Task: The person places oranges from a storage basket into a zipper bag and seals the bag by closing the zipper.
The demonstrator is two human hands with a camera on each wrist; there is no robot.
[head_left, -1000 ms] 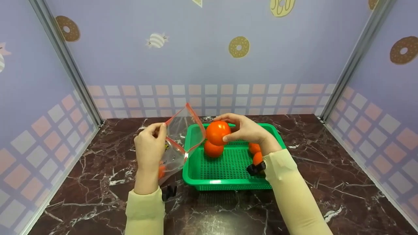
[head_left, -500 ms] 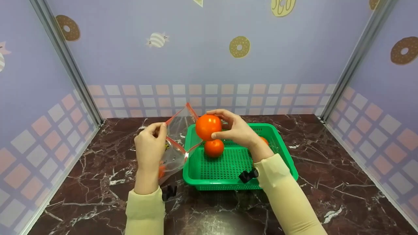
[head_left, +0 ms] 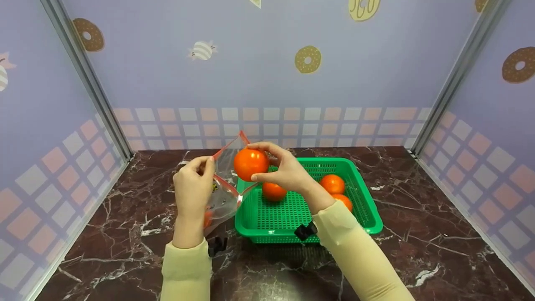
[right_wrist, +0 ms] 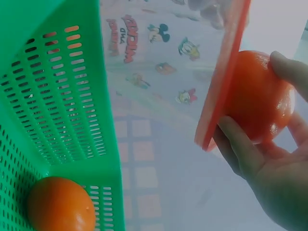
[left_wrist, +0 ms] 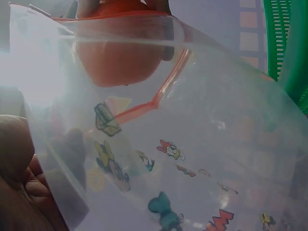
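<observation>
On the dark marbled counter (head_left: 418,234), walled in by purple panels printed with doughnuts, we have a green perforated basket (head_left: 368,209) sitting right of centre. Just left of it, touching its near-left corner, we hold up a clear zip bag (head_left: 225,188) with a red seal strip and cartoon prints. Our left hand (head_left: 193,188) pinches the bag's near lip between thumb and fingers, keeping the mouth open and turned up and to the right, toward the basket. Something orange shows low in the bag behind that hand, though we cannot tell exactly what.

Our right hand (head_left: 288,171) has its fingers curled round an orange-red tomato (head_left: 250,164), thumb below and fingertips over the top. The tomato sits right at the bag's mouth, against the far red lip; the right wrist view shows the seal strip (right_wrist: 224,72) lying across the fruit's left side, so the opening is immediately left of and below the fruit. From the left wrist view the tomato (left_wrist: 120,62) hangs just above the mouth, seen through the plastic. The right hand is the one at the fruit; the left only steadies the bag.

Three more tomatoes lie in the basket: one (head_left: 274,191) near the left wall, two (head_left: 332,184) close together toward the right.
</observation>
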